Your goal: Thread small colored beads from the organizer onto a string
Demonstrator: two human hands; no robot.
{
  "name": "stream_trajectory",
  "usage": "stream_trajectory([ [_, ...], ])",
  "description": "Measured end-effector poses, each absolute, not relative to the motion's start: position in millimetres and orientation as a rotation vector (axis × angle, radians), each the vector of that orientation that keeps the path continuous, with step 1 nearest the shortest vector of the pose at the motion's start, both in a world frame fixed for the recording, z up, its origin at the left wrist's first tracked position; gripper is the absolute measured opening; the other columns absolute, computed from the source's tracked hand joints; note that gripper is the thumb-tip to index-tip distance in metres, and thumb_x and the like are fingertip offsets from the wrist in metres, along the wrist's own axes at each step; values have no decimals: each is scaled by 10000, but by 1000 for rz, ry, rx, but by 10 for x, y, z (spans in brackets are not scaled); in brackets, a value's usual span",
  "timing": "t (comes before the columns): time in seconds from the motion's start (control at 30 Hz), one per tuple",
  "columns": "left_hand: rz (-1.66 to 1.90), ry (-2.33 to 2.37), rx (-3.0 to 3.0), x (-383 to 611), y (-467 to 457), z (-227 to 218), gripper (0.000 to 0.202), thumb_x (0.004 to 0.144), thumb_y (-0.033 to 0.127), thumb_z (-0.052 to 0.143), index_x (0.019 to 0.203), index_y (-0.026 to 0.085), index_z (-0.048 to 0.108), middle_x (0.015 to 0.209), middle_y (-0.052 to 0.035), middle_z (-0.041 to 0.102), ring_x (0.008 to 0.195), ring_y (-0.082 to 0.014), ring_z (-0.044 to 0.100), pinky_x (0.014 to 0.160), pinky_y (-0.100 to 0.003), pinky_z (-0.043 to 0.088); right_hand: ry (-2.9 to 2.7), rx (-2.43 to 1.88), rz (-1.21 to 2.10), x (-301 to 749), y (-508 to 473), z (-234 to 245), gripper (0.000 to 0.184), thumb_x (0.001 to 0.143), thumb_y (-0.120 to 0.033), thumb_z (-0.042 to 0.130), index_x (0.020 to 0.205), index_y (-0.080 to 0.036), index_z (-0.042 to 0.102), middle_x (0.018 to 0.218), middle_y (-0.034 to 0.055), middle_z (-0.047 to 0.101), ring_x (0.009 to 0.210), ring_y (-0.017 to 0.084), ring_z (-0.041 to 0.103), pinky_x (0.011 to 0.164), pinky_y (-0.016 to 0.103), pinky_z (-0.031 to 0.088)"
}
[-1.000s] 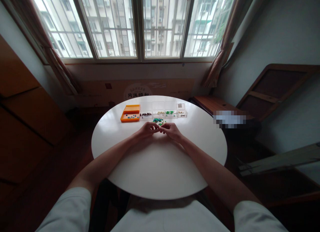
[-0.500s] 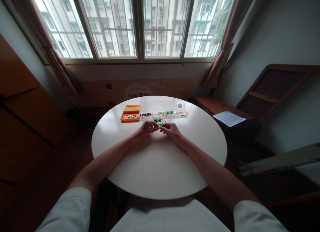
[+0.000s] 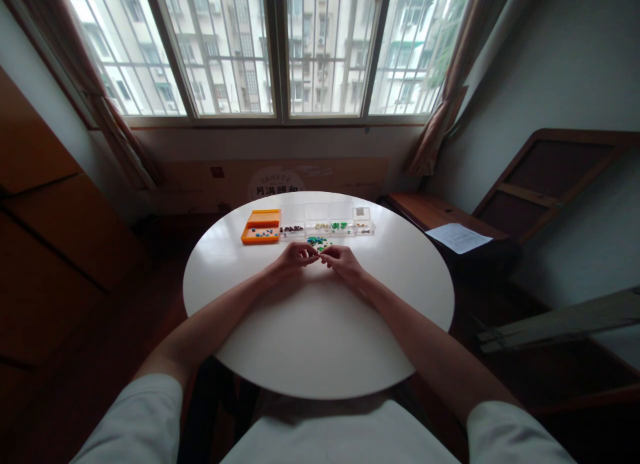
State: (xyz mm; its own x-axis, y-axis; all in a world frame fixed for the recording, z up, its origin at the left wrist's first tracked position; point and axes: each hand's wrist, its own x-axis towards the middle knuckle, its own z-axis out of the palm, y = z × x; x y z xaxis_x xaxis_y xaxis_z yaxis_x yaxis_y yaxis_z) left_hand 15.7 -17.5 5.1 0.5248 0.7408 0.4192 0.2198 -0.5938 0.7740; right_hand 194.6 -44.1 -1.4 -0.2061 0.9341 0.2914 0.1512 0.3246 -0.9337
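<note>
Both my hands rest on the round white table, fingertips meeting near its far middle. My left hand is curled with thumb and fingers pinched together. My right hand is curled the same way, its fingertips almost touching the left. What they pinch is too small to make out. Just beyond the fingertips lies a small pile of green and blue pieces. Behind it stand an orange tray with a few small pieces and a row of clear compartment boxes holding dark, pale and green bits.
A barred window fills the far wall, with curtains at both sides. A wooden bench with a sheet of paper stands to the right. Wooden furniture lines the left side.
</note>
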Motion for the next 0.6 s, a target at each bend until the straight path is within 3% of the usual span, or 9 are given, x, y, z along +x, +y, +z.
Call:
stream_trajectory([
  [0.6, 932, 785, 2054, 169, -233, 77, 323, 725, 388, 636, 772, 70, 669, 643, -37, 609, 466, -50, 492, 418, -147, 375, -1608, -1035, 982, 1940, -465, 13, 264, 661, -367, 651, 739, -117, 626, 591, 22, 593, 495, 98, 511, 473, 233, 428],
])
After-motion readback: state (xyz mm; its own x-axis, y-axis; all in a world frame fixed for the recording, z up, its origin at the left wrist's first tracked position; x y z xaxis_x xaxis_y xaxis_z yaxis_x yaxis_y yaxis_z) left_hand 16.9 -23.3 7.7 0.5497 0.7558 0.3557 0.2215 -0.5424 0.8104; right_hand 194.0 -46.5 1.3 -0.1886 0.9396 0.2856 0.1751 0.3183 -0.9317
